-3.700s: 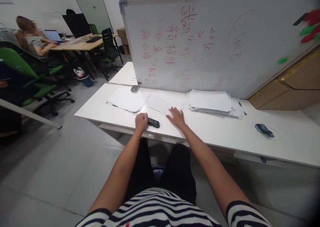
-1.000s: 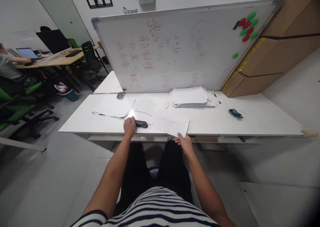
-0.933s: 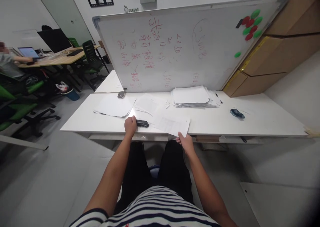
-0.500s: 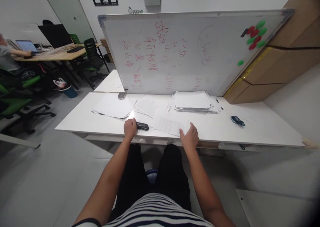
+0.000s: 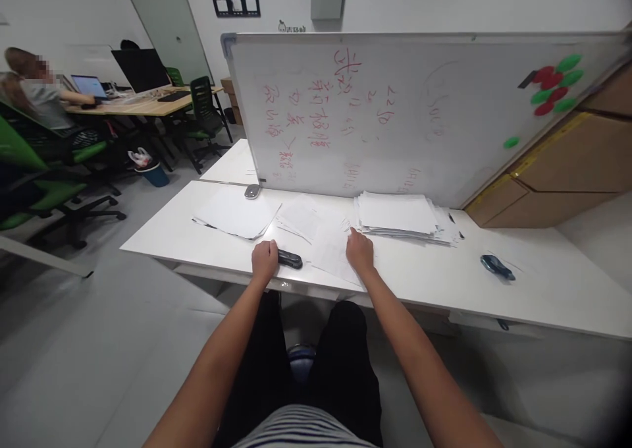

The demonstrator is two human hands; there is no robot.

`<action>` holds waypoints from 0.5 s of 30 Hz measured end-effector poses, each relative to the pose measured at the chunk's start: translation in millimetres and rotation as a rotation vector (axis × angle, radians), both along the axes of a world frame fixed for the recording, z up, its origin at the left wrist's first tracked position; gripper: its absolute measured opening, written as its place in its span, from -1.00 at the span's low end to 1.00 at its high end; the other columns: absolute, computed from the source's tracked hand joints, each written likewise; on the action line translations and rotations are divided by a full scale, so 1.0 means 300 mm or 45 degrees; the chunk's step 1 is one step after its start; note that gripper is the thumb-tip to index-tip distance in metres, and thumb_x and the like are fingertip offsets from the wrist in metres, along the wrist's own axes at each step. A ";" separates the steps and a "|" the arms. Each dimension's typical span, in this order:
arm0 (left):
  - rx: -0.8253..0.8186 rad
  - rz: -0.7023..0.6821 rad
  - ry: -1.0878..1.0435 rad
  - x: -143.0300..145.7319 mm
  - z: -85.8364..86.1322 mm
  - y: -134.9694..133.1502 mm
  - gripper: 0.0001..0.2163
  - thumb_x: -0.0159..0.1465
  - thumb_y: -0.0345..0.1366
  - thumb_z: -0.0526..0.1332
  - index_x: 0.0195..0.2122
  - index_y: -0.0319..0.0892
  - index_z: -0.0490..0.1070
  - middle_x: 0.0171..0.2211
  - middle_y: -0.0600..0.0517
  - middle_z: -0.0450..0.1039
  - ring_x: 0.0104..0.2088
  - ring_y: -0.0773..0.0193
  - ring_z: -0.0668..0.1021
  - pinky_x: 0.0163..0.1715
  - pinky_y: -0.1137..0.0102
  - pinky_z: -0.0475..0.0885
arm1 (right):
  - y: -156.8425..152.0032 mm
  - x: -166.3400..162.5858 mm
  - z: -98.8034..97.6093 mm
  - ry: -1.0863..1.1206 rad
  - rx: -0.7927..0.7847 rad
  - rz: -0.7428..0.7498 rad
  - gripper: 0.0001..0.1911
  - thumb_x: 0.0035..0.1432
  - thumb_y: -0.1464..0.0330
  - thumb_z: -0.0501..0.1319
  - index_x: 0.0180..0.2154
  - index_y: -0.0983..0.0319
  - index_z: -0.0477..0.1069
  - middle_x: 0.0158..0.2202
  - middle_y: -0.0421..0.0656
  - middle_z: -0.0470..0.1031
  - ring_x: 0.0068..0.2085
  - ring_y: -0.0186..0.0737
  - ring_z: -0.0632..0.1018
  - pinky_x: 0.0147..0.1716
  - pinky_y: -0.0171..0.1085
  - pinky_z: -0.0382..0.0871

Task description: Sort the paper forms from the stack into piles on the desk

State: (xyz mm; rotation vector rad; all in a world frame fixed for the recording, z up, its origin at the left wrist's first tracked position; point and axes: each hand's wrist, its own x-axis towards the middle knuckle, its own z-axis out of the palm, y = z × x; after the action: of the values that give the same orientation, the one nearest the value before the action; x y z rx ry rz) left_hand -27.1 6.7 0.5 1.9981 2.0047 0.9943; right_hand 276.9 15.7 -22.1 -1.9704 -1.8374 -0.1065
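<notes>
My left hand (image 5: pixel 265 261) is closed around one end of a black stapler (image 5: pixel 290 259) lying near the front edge of the white desk. My right hand (image 5: pixel 360 250) rests over a sheet of paper (image 5: pixel 328 253), its fingers drawn together, with the fingertips by a cluster of small thin pieces (image 5: pixel 345 224). Whatever those fingers pinch, if anything, is too small to make out. Other loose sheets (image 5: pixel 299 216) lie just behind and left of the sheet. To the right of them sits a thick stack of paper (image 5: pixel 397 212).
More paper (image 5: pixel 237 211) and a grey computer mouse (image 5: pixel 252 192) lie at the left. A dark blue object (image 5: pixel 496 267) lies at the right. A whiteboard (image 5: pixel 306 105) stands along the back, beside cardboard boxes (image 5: pixel 557 165). A person (image 5: pixel 42 99) sits at another desk.
My right hand has moved from the sheet's near right corner forward and left, and its fingers have closed. My left hand stays on the stapler. The camera view has shifted.
</notes>
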 end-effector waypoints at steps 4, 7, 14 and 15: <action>-0.033 0.007 -0.047 0.002 0.005 0.000 -0.60 0.36 -0.16 -0.16 -0.38 -0.13 0.42 -0.36 -0.09 0.47 -0.24 0.12 0.46 -0.21 0.25 0.27 | -0.017 -0.001 0.002 -0.075 0.057 0.021 -0.63 0.32 0.29 -0.07 0.05 0.31 0.29 -0.15 0.04 0.43 -0.11 -0.06 0.39 -0.12 -0.16 0.12; -0.052 0.008 -0.060 0.007 0.007 -0.004 -0.59 0.36 -0.15 -0.18 -0.37 -0.13 0.43 -0.34 -0.10 0.48 -0.22 0.11 0.46 -0.18 0.24 0.27 | -0.025 -0.002 0.017 -0.106 0.051 0.068 -0.65 0.31 0.22 -0.04 -0.11 0.28 0.39 -0.22 0.01 0.42 -0.14 -0.06 0.37 -0.16 -0.17 0.12; -0.054 0.019 -0.130 0.000 0.015 -0.003 -0.58 0.36 -0.11 -0.18 -0.38 -0.13 0.41 -0.34 -0.10 0.47 -0.21 0.11 0.46 -0.14 0.23 0.29 | -0.067 -0.017 0.036 -0.030 0.013 0.170 -0.63 0.32 0.18 -0.05 -0.15 0.32 0.35 -0.22 -0.02 0.45 -0.16 -0.11 0.39 -0.08 -0.18 0.10; -0.029 0.007 -0.146 -0.003 0.023 -0.008 -0.60 0.36 -0.12 -0.16 -0.35 -0.14 0.41 -0.31 -0.10 0.47 -0.18 0.11 0.45 -0.12 0.22 0.29 | -0.079 -0.021 0.039 -0.005 0.001 0.175 -0.62 0.32 0.17 -0.05 -0.14 0.33 0.34 -0.22 -0.02 0.45 -0.15 -0.10 0.40 -0.05 -0.17 0.09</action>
State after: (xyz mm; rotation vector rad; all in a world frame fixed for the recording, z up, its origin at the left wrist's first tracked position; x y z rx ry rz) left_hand -28.0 4.4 7.3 1.8803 1.9539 1.0570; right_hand 270.5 -8.1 -10.3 -1.8375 -1.9686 -0.0692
